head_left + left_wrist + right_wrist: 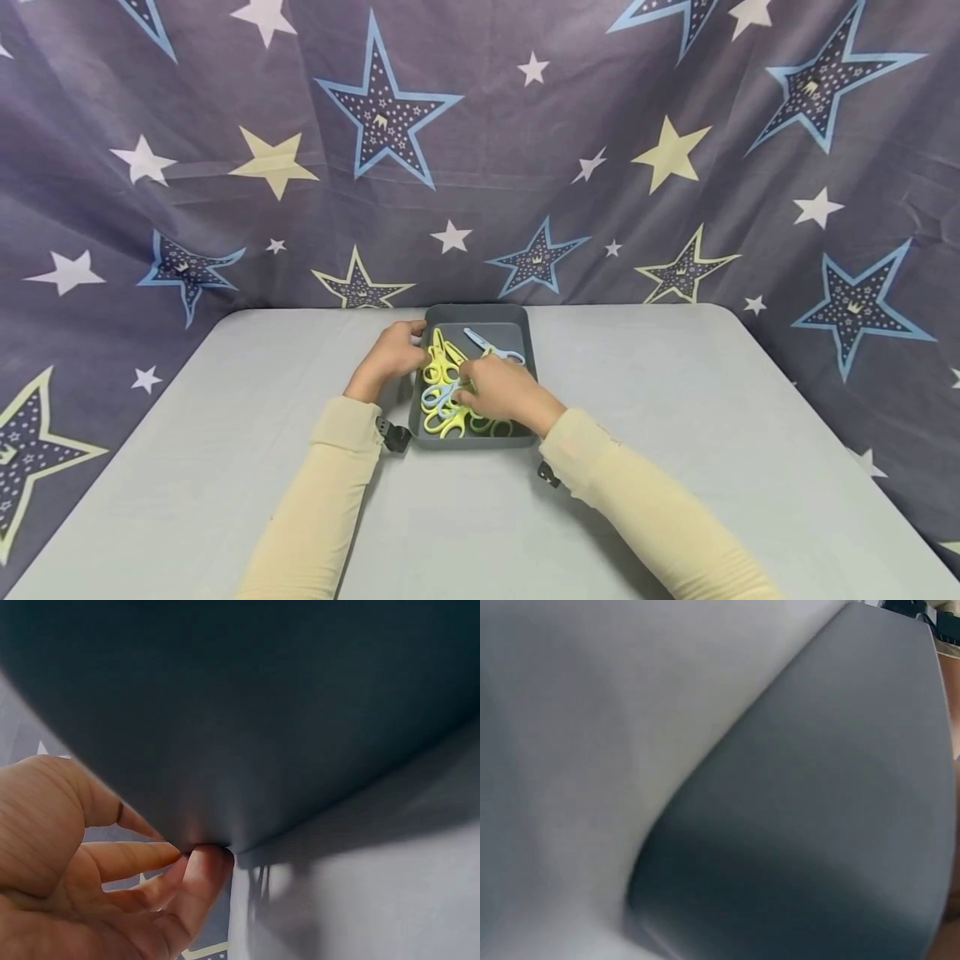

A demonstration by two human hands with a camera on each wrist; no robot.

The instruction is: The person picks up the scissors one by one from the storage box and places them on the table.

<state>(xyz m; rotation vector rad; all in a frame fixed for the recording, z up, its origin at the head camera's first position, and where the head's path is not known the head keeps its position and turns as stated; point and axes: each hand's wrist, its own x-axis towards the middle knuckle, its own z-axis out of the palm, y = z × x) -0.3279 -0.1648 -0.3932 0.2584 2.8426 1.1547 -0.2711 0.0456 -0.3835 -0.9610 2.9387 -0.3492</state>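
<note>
A dark grey tray [477, 314] holds several pairs of children's scissors. Yellow scissors [438, 354] lie at its left side, and blue scissors [480, 340] lie toward the far right. My left hand [393, 350] grips the tray's left wall near the far corner; in the left wrist view its thumb and fingers [206, 881] meet at the tray's edge. My right hand [498, 387] reaches down into the tray, thumb and fingertips right at another pair of blue scissors [438, 396]. I cannot tell whether it pinches them. The right wrist view mostly shows the tray's outer wall [802, 787].
The tray stands on a table with a pale grey cover [637, 375], near its far edge. Behind hangs a dark curtain [480, 150] printed with stars. A small black camera [393, 435] sits at the left wrist, close to the tray's side.
</note>
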